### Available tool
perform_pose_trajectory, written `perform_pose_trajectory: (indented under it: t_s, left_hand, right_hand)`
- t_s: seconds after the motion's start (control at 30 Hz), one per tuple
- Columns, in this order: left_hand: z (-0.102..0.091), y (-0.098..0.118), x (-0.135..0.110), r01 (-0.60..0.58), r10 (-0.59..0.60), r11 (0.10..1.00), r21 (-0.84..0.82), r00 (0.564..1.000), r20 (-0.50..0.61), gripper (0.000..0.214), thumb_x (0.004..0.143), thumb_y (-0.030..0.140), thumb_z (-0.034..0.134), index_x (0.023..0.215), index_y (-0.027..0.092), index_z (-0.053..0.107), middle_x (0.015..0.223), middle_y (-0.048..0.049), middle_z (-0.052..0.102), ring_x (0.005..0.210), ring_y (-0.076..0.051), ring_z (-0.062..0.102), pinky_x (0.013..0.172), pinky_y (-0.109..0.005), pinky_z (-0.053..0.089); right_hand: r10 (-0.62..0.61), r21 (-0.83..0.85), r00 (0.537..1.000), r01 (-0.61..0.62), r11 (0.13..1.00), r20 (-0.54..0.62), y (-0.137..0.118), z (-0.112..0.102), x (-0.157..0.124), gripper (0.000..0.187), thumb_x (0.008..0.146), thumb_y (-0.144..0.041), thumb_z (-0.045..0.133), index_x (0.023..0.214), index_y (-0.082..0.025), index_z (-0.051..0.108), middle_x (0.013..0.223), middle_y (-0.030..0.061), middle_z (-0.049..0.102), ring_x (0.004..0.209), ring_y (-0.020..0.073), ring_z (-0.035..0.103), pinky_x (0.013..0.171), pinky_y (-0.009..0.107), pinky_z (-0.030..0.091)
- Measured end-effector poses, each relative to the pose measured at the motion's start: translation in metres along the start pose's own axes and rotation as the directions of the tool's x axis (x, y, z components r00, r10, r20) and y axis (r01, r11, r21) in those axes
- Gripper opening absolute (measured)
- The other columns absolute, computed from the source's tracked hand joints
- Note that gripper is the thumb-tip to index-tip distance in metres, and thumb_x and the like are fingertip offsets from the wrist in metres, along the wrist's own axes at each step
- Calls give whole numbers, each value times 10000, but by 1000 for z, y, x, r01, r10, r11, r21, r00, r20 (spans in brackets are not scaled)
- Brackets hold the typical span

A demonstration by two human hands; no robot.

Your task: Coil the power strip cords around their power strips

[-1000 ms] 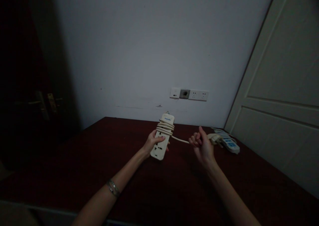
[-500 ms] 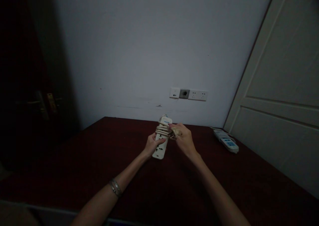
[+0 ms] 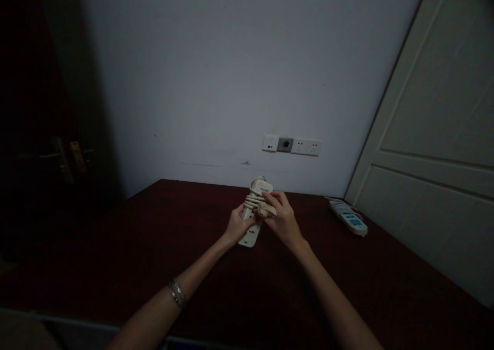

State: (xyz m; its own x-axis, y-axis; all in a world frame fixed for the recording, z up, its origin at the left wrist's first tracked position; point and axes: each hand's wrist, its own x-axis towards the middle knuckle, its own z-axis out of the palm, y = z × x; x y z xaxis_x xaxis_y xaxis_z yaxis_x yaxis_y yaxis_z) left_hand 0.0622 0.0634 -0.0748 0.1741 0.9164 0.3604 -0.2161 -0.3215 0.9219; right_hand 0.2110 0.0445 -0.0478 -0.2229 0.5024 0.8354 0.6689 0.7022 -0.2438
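Note:
A white power strip [image 3: 249,239] is tilted in front of me over the dark red table, its cord [image 3: 252,202] wound several times round its middle. My left hand [image 3: 236,227] is closed round the strip's left side, thumb across the sockets. At the right side, my right hand [image 3: 284,217] is closed on the cord's plug [image 3: 267,210], with fingers beside the windings. Part of the strip's socket face is hidden by the plug and my fingers.
Another white power strip [image 3: 353,221], wrapped in its cord, lies on the right of the dark red table [image 3: 185,226]. Wall sockets [image 3: 306,147] sit on the wall behind. A pale panelled door [image 3: 436,149] borders the right; a door handle [image 3: 77,155] shows at far left.
My right hand has turned and brought the plug left, over the windings and the socket face. The power strip's upper end has shifted slightly right. My left hand keeps its grip.

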Motion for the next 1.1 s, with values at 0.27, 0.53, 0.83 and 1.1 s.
perform_pose_trajectory:
  t_s: [0.27, 0.53, 0.83, 1.1]
  left_hand:
    - [2, -3, -3, -58, 57, 998, 16, 998, 14, 548, 598, 278, 720, 1083, 109, 529, 1002, -86, 635, 870, -198, 594, 740, -247, 462]
    - [3, -1, -4, -63, 63, 998, -27, 998, 5, 542, 588, 260, 722, 1074, 110, 535, 1021, -92, 636, 862, -195, 602, 717, -235, 467]
    - [-2, 0, 2, 137, -146, 977, -162, 988, -47, 406, 564, 265, 736, 902, 116, 566, 672, -22, 642, 523, -146, 587, 528, -271, 492]
    - [-17, 6, 9, 233, -239, 952, -196, 971, -7, 400, 624, 338, 698, 903, 92, 553, 721, -103, 661, 486, -179, 608, 456, -287, 484]
  right_hand:
    - [-24, -76, 999, 26, 997, 34, 0, 2, -4, 497, 771, -199, 558, 1259, -233, 472, 1073, 117, 477, 892, 219, 586, 718, 322, 534]
    - [-2, -160, 1000, 4, 987, 12, -1, 4, -7, 484, 788, -216, 531, 1269, -230, 483, 1051, 117, 493, 849, 212, 583, 691, 313, 535]
    - [81, 155, 990, -64, 986, -111, -13, -5, 8, 263, 783, -216, 544, 1033, -213, 625, 1051, 90, 507, 903, 195, 556, 764, 310, 480]
    - [457, 296, 886, -458, 838, 78, -35, -35, 13, 355, 793, -419, 534, 567, -150, 590, 487, 24, 559, 483, 135, 512, 485, 232, 379]
